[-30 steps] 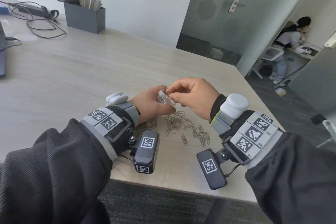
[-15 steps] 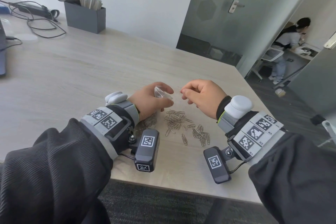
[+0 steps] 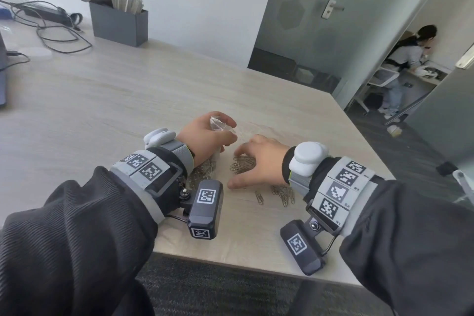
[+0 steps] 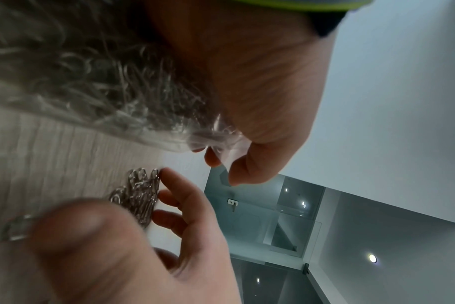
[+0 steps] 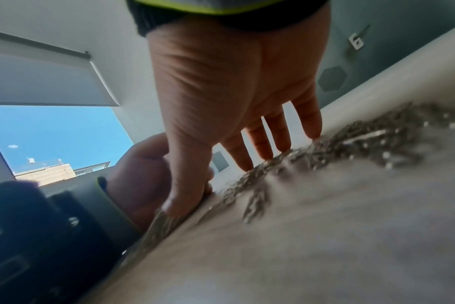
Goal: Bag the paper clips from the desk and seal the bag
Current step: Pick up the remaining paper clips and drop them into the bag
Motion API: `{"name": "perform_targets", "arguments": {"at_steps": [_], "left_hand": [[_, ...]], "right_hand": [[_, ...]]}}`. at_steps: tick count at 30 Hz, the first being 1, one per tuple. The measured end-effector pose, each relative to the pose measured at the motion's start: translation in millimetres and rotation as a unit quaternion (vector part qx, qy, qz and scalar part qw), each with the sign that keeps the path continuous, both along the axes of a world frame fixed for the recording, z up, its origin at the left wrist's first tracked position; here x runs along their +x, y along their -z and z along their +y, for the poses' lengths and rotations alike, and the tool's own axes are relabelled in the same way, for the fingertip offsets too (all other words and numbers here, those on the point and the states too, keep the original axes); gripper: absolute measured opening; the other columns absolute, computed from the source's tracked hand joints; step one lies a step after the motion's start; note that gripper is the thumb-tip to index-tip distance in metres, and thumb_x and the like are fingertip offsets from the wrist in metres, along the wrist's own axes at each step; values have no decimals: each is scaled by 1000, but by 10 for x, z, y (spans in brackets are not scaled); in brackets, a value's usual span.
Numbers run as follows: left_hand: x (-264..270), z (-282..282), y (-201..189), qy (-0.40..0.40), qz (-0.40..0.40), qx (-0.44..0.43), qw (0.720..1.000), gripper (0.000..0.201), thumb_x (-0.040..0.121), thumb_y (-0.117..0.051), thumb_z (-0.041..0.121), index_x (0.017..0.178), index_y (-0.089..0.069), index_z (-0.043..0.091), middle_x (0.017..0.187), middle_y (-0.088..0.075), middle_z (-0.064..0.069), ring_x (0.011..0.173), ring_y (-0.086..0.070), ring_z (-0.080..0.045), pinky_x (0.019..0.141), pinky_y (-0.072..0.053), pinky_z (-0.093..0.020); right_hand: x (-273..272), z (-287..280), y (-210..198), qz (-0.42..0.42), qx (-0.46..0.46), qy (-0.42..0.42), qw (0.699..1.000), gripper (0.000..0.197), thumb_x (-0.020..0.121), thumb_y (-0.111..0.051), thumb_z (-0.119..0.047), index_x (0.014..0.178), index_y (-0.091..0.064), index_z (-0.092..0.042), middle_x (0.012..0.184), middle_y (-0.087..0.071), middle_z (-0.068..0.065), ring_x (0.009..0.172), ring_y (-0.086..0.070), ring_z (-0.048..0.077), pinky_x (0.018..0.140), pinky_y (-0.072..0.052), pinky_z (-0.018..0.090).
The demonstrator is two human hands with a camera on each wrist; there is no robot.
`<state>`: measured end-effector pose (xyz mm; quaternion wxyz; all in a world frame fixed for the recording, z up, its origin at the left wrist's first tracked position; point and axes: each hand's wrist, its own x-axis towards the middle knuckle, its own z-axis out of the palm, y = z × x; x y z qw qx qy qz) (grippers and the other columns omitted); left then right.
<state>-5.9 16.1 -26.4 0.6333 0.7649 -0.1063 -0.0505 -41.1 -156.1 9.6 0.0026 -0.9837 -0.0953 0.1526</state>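
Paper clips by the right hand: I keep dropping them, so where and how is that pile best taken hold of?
Judging by its flat, tangled spread on the desk, come from above at the paper clips, fingers on the far edge, thumb on the near edge, and rake them into a pinch.

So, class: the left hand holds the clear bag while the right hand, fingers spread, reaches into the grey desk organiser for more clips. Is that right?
Not quite. The right hand reaches onto the loose paper clips on the desk, as the head view shows, not into the organiser. The left hand does hold the clear bag.
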Motion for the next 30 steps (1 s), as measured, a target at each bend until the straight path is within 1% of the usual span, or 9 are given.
{"name": "perform_targets", "arguments": {"at_steps": [7, 10, 12, 14, 17, 20, 22, 24, 30], "left_hand": [[-21, 2, -7, 7, 1, -4, 1000, 20, 89, -73, 11, 107, -72, 19, 82, -69, -3, 69, -62, -17, 71, -51, -29], [-32, -5, -21, 15, 4, -5, 1000, 20, 88, -73, 13, 107, -71, 20, 82, -69, -2, 69, -62, -17, 73, -51, -29], [-44, -9, -34, 17, 11, -8, 1000, 27, 81, -77, 21, 107, -72, 22, 81, -70, 0, 67, -62, -15, 72, -51, -28], [-46, -12, -38, 18, 16, -10, 1000, 37, 69, -72, 30, 105, -72, 24, 78, -70, 3, 64, -62, -13, 70, -51, -27], [-40, -15, -33, 19, 17, -8, 1000, 39, 65, -69, 32, 103, -72, 26, 78, -70, 4, 63, -63, -12, 69, -50, -27], [-38, -9, -28, 19, 12, -4, 1000, 34, 69, -72, 29, 103, -72, 25, 78, -71, 3, 63, -63, -11, 69, -50, -27], [-25, -1, -13, 15, 9, 1, 1000, 25, 81, -76, 20, 105, -72, 24, 80, -71, 3, 65, -63, -12, 70, -50, -27], [-12, 2, 1, 13, 6, 8, 1000, 22, 88, -72, 13, 107, -72, 23, 80, -71, 2, 67, -63, -14, 70, -49, -27], [-19, 3, 1, 15, 2, 14, 1000, 20, 89, -71, 11, 107, -72, 21, 79, -69, 2, 67, -62, -14, 69, -49, -26]], "right_hand": [[-19, -53, 17, -36, 51, -19, 998, 45, 73, -73, -55, 110, -66, -30, 106, -54, -7, 99, -57, 15, 92, -48, 37], [-9, -166, 29, -33, 59, -16, 998, 33, 75, -73, -51, 102, -68, -33, 101, -56, -11, 95, -58, 12, 91, -49, 35], [-9, -228, 23, -32, 77, -6, 996, 34, 72, -73, -54, 101, -68, -37, 102, -57, -14, 92, -59, 8, 90, -50, 34], [-7, -269, 15, -30, 87, 4, 996, 44, 69, -74, -58, 108, -65, -39, 104, -57, -15, 93, -59, 5, 90, -50, 32], [-2, -262, 36, -34, 77, 3, 996, 54, 67, -75, -60, 113, -64, -36, 103, -54, -14, 94, -57, 8, 89, -49, 31], [2, -194, 49, -41, 67, -6, 997, 41, 72, -76, -51, 108, -68, -33, 98, -54, -13, 93, -58, 11, 88, -49, 31], [6, -164, 36, -39, 62, -7, 997, 30, 77, -74, -43, 104, -70, -32, 95, -57, -14, 94, -60, 12, 88, -50, 30], [4, -161, 25, -37, 65, -4, 997, 22, 79, -72, -38, 101, -71, -31, 93, -61, -15, 95, -62, 12, 87, -51, 30], [-8, -202, 10, -46, 64, 10, 997, 14, 83, -69, -31, 96, -72, -27, 89, -63, -14, 88, -61, 12, 78, -48, 24]]}}
